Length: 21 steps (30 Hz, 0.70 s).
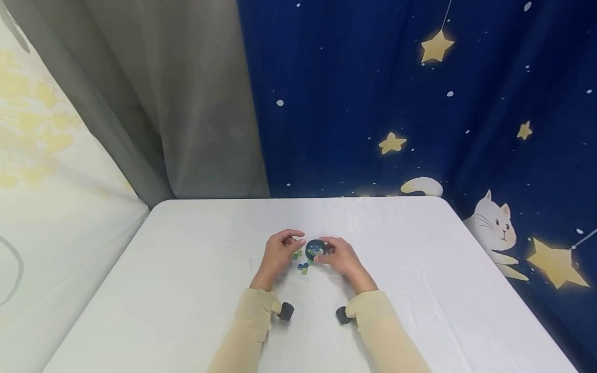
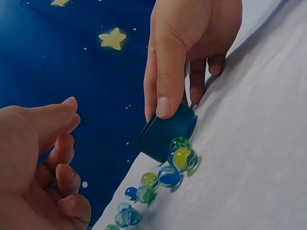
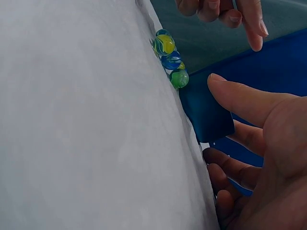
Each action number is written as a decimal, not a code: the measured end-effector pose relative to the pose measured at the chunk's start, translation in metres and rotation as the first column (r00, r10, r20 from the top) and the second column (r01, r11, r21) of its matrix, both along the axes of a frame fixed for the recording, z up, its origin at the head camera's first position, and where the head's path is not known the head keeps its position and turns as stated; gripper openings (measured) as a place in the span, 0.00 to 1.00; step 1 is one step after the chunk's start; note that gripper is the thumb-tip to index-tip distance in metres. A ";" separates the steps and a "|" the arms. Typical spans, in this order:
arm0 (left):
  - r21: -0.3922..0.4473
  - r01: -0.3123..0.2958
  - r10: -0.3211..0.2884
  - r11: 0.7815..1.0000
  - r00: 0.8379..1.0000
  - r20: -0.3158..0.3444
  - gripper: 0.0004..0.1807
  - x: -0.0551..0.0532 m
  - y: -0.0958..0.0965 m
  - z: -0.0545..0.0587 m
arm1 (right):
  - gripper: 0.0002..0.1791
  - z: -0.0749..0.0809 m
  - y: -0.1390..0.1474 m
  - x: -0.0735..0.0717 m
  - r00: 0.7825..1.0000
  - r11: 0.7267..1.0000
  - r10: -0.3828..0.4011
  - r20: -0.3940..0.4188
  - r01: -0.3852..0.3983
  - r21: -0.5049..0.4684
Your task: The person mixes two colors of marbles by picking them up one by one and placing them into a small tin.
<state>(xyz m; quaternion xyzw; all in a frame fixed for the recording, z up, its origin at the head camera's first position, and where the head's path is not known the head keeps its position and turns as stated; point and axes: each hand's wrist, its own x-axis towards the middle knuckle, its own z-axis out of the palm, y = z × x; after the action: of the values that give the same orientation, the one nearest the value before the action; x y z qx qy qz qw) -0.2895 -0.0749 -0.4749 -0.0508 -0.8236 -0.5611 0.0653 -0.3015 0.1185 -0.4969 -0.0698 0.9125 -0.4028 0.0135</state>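
Observation:
A small dark teal bowl [image 1: 310, 255] stands on the white table, with a few blue and green glass marbles [image 1: 314, 249] visible inside it. My right hand [image 1: 342, 255] holds the bowl by its side, the thumb [image 3: 240, 98] on the near wall and the index finger at the rim. Several more marbles [image 2: 169, 177] lie loose on the cloth beside the bowl and trail off to its left. Just left of them my left hand [image 1: 279, 254] hovers with its fingers loosely bent. Nothing shows between those fingers [image 2: 64, 151].
The white-covered table [image 1: 186, 311] extends around both hands. Behind it hang a grey curtain [image 1: 205, 103] and a dark blue curtain [image 1: 336, 103] with stars. A black wrist device [image 1: 286, 311] sits at the left cuff, another device [image 1: 343, 315] at the right.

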 end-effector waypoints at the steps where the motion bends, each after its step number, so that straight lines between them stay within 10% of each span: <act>1: -0.004 -0.002 0.002 1.000 1.000 0.005 0.09 0.000 -0.001 0.000 | 0.32 0.000 0.000 0.000 1.000 1.000 0.000 -0.005 0.000 0.000; 21: -0.295 0.193 -0.173 0.936 0.981 0.091 0.07 -0.003 -0.023 -0.010 | 0.33 0.003 0.001 0.000 1.000 1.000 0.008 -0.008 -0.008 -0.015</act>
<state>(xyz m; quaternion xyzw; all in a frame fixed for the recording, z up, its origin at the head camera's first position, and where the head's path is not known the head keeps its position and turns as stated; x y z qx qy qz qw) -0.2928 -0.0978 -0.4845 -0.1186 -0.8932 -0.4332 -0.0220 -0.3012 0.1190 -0.4940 -0.0751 0.9092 -0.4094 0.0107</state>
